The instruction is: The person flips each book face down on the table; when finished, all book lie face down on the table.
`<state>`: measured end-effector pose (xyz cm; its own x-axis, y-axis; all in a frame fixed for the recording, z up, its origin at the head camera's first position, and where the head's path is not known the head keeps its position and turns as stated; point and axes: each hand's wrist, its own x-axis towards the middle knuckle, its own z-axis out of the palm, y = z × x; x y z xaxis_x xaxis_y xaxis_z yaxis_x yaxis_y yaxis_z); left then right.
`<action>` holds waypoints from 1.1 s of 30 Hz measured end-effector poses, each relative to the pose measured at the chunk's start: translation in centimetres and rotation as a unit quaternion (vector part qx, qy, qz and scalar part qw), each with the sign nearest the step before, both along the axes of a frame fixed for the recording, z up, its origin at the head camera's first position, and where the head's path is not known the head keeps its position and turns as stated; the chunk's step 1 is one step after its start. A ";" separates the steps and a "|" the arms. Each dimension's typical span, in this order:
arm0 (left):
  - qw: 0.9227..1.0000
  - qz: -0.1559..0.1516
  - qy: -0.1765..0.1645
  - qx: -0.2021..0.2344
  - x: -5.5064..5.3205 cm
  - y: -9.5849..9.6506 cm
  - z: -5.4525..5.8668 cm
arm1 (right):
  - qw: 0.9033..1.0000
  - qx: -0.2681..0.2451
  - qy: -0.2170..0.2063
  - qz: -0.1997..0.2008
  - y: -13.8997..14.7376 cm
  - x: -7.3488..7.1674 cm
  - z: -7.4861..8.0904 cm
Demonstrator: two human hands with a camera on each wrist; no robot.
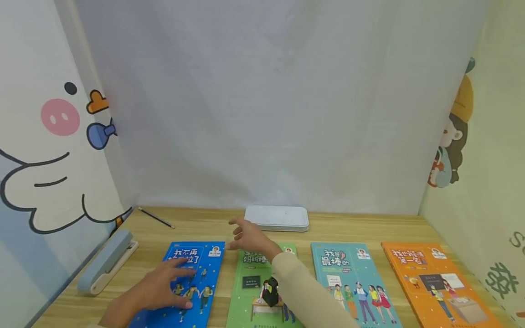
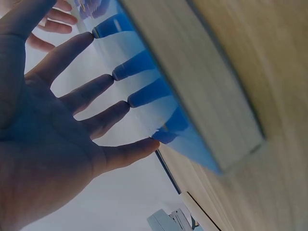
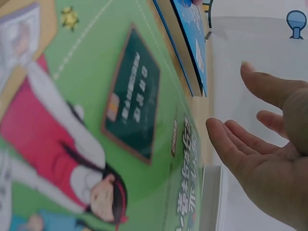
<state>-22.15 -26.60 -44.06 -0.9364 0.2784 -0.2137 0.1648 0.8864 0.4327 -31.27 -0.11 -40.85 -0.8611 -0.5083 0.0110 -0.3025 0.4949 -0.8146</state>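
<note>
My left hand (image 1: 162, 284) rests on the cover of the blue book (image 1: 205, 278), its spread fingertips touching the glossy surface in the left wrist view. Over the top end of the green book (image 1: 242, 291) reaches my right hand (image 1: 252, 237), fingers loosely bent and nothing in them. In the right wrist view that hand (image 3: 269, 149) is held apart from the green cover (image 3: 91, 96), and the blue book's corner (image 3: 192, 53) shows beyond. The right sleeve hides part of the green book in the head view.
A teal book (image 1: 348, 278) and an orange book (image 1: 439, 282) lie to the right. Along the back are a white case (image 1: 276, 217) and a pencil (image 1: 156, 217). A blue-grey stapler (image 1: 108, 262) lies at the left. A white curtain (image 1: 266, 114) and printed side walls enclose the table.
</note>
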 end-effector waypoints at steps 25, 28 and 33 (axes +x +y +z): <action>0.998 -0.041 -0.042 -0.010 1.2 -0.1 1.2 | 0.996 0.084 0.004 -0.002 -3.5 -0.9 -1.3; 0.998 -0.054 -0.036 -0.018 1.2 -0.5 0.7 | 0.996 0.090 0.011 -0.003 -3.9 -1.1 -1.4; 0.998 -0.059 -0.016 -0.028 0.2 -1.6 -1.8 | 0.996 0.085 0.014 -0.001 -4.4 -1.0 -1.5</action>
<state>-21.93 -28.24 -45.85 -0.8897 0.3741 -0.2615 0.2569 0.8840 0.3906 -32.31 -4.55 -42.33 -0.8628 -0.5030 -0.0509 -0.3225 0.6252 -0.7107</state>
